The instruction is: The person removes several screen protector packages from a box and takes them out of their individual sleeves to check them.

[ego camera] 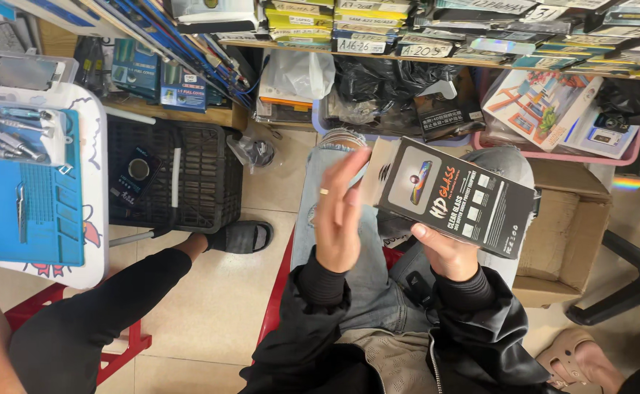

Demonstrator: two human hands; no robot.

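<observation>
Over the lap of a seated person, head view looking down: the right hand (444, 252) grips a flat black retail box (457, 195) by its lower edge, thumb on the printed front, fingers clamped behind; the box tilts, long side running up-left to down-right, above the knees in pale ripped jeans (367, 270). The left hand (338, 219) is raised just beside the box's left end, fingers together and straight, a ring on one finger; can't tell if it touches the box, it holds nothing. Both wrists in black sleeves, black jacket below. Just right of the box, a cardboard carton (568, 241) sits on the tiled floor (218, 306). Left of the knees, another person's leg in black w/ a black sandal (241, 237) stretches across the floor. At left edge, a white table (95, 219) carries a blue work mat (35, 219) along its near side & a tray of small metal tools (13, 135) at its far corner. A black plastic crate (188, 175) stands beside the table. Along the top, a shelf (436, 62) stacked w/ thin packets; black plastic bags (385, 80) underneath.
</observation>
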